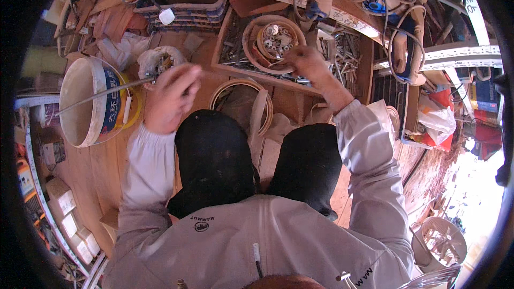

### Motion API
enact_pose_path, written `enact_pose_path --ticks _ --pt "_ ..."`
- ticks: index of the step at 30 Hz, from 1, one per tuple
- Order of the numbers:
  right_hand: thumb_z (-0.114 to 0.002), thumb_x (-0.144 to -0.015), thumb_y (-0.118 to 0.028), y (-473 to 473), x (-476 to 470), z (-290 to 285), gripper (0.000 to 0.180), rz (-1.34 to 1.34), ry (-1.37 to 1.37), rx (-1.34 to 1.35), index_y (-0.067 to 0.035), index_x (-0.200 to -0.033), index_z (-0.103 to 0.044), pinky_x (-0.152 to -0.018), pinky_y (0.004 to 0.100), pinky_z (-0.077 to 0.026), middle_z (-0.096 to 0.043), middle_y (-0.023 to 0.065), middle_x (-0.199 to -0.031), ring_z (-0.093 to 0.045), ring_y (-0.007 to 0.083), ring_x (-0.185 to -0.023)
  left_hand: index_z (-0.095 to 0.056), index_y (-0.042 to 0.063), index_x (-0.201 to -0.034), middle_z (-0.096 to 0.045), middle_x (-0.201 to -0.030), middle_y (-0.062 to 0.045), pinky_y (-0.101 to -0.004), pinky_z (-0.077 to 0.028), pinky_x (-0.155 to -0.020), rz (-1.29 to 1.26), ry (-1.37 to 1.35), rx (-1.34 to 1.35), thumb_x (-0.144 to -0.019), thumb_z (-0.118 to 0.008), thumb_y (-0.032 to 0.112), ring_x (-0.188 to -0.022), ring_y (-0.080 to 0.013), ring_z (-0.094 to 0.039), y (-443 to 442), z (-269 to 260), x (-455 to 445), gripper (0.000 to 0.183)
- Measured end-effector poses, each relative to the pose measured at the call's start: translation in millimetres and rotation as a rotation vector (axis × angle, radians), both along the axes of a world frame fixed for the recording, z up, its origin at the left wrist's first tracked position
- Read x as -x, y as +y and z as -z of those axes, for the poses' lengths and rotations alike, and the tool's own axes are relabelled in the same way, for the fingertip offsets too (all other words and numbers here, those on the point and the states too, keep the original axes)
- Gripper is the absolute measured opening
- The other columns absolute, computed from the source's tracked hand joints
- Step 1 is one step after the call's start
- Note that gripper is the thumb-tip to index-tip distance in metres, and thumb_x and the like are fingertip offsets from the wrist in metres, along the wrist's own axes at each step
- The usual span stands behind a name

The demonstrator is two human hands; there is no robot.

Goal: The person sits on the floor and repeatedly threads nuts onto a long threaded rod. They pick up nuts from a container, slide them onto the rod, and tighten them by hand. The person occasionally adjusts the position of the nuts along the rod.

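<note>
My left hand, blurred, is closed round one end of a thin metal rod, which slants down to the left across the mouth of a plastic bucket. Beyond that hand is a whitish bag of small parts. My right hand is at the right rim of a round brown basin; its fingertips are partly hidden, so whether they hold anything does not show. A smaller bowl inside the basin holds metal nuts and washers. The basin rests on a wooden tray of loose metal hardware.
Stacked blue crates stand at the back left. Corded power tools hang or lie at the upper right. A round tub sits before my knees. Metal shelving flanks both sides, and a fan stands at the lower right.
</note>
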State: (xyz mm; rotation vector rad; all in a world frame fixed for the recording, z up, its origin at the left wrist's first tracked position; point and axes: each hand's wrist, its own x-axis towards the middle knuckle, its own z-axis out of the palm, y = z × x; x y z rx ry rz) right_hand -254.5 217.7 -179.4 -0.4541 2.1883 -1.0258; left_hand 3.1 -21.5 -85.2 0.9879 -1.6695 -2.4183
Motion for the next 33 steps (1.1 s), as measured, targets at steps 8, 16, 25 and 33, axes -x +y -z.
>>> enact_pose_path --ticks 8,16,25,33 --pt "-0.054 -0.094 -0.049 -14 62 65 0.060 -0.133 0.382 -0.405 0.008 -0.102 -0.069 -0.083 0.0462 -0.054 -0.070 0.0274 -0.094 -0.070 0.0388 -0.092 -0.069 -0.003 -0.093 -0.071 -0.086 -0.019 -0.0445 -0.053 -0.071 0.465 -0.123 1.199 -0.092 -0.066 0.038 -0.075 -0.0316 -0.069 -9 137 197 0.041" --pt "-0.050 -0.095 -0.028 -11 49 51 0.038 -0.161 0.553 -0.451 0.004 -0.104 -0.069 -0.088 0.0453 -0.056 -0.069 0.0252 -0.108 -0.069 0.0377 -0.099 -0.069 -0.009 -0.080 -0.064 -0.078 -0.031 -0.0524 -0.051 -0.075 0.575 -0.065 1.428 -0.089 -0.060 0.029 -0.076 -0.0446 -0.066 18 150 230 0.040" --pt "-0.058 -0.092 -0.050 -21 35 -36 0.052 -0.121 0.497 0.257 0.000 -0.098 -0.070 -0.078 0.0461 -0.054 -0.071 0.0216 -0.091 -0.069 0.0393 -0.090 -0.067 -0.010 -0.086 -0.063 -0.073 -0.026 -0.0462 -0.048 -0.066 0.482 0.106 1.333 -0.090 -0.063 0.031 -0.067 -0.0359 -0.065 -31 51 175 0.041" --pt "-0.058 -0.094 -0.051 -6 5 13 0.050 -0.594 0.034 0.129 -0.002 -0.096 -0.067 -0.050 0.0307 -0.043 -0.055 0.0035 -0.064 -0.053 0.0155 -0.057 -0.058 0.007 -0.070 -0.041 -0.055 0.008 -0.0228 -0.025 -0.041 0.222 -0.103 0.880 -0.096 -0.058 0.025 -0.044 -0.0041 -0.037 -68 21 30 0.031"
